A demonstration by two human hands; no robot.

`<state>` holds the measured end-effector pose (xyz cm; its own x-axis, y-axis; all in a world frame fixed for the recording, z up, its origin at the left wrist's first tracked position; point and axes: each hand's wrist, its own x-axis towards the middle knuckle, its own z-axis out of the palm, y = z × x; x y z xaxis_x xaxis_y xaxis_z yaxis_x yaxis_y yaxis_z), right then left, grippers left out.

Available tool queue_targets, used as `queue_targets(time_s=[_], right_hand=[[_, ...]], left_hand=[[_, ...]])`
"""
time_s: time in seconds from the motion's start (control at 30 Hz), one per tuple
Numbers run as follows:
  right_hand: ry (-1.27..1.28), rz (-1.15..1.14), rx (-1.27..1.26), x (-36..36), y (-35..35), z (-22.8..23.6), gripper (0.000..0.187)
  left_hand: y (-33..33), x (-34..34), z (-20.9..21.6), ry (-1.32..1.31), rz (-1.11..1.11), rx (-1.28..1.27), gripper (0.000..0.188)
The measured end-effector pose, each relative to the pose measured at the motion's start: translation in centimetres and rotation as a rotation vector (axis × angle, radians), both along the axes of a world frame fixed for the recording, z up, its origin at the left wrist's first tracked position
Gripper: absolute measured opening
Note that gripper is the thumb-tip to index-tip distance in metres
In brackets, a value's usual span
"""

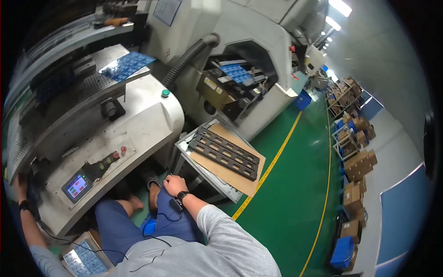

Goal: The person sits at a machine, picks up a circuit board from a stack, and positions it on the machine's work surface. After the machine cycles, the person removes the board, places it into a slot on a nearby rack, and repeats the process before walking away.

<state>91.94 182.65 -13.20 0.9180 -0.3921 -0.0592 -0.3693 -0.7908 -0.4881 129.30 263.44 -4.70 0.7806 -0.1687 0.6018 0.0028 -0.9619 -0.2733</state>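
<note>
My right hand (175, 186) rests on my right knee, its fingers curled in and nothing visible in them. A dark watch sits on that wrist. At the far left, my left hand (21, 183) reaches to the edge of the white machine (147, 104), beside its perforated metal plate. Its fingers are dark and hidden there, so their state cannot be made out. A blue patterned sheet (125, 66) lies on the machine's upper perforated table. The machine's front carries a small touch screen (77, 186) and several push buttons (110, 159).
A small table (184, 143) to the right bears brown cardboard (217, 171) and a black slotted rack (224, 152). Behind it, another machine's opening holds a blue sheet (236, 72). A tray with blue patterned pieces (85, 259) sits at lower left. Cartons (353, 198) line the right wall.
</note>
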Motion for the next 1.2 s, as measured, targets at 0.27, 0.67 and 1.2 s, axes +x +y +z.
queue_targets(time_s=[0.27, 0.67, 1.2], right_hand=[[-0.077, -0.029, 0.045, -2.9, 1.1, 3.6, 0.026], [-0.053, 0.252, -0.110, -1.8, 5.9, 2.2, 0.049], [0.140, 0.206, -0.011, -0.8, 6.0, 0.1, 0.043]], left_hand=[[-3.6, -0.2, 3.2, -0.047, 0.132, 0.009, 0.029], [-8.6, -4.6, 8.2, 0.204, 0.257, -0.272, 0.042], [-0.9, -0.3, 4.0, 0.088, 0.042, 0.301, 0.029]])
